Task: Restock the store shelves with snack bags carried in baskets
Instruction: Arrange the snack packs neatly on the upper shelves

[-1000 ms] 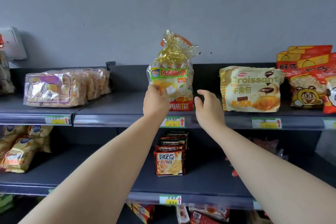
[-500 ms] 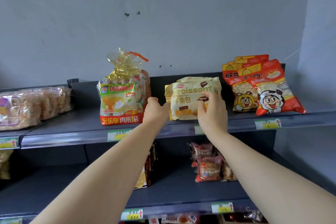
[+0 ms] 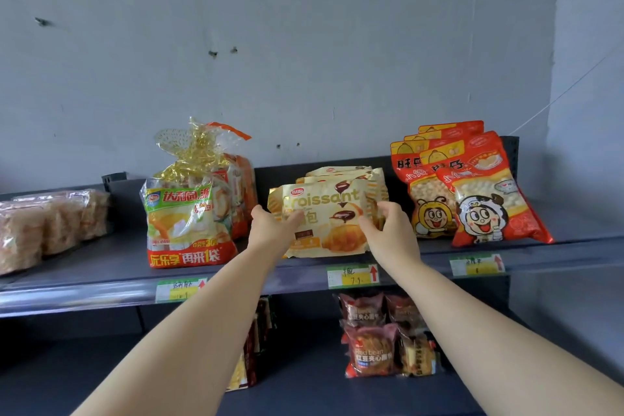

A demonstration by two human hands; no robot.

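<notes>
Two bare forearms reach up from the bottom of the view toward the upper shelf [image 3: 101,290]. The left hand [image 3: 270,230] grips the left edge of the front croissant bag [image 3: 326,219], fingers curled behind it and thumb on its face; the right hand [image 3: 388,233] clamps the bag's right edge in the same way, fingers wrapped round the side. The bag stands upright near the front edge of the upper shelf, its bottom seam at or just above the board, directly over a green and yellow price tag [image 3: 353,275] on the shelf lip. Below the arms, on the lower shelf [image 3: 304,395], red bean bread packs [image 3: 371,348] stand in a short row toward the right, and another row of packets shows only partly behind the left forearm. Just behind the held bag, more croissant bags [image 3: 347,172] line up toward the back of the upper shelf. To the left, close by but apart, stands a bread bag with a gold tie [image 3: 185,216], more of the same behind it. Toward the right end of the shelf lean red and yellow snack bags [image 3: 486,199] with cartoon faces. At the far left edge lie clear packs of pale cakes [image 3: 44,223]. A grey wall [image 3: 304,44] rises behind everything.
</notes>
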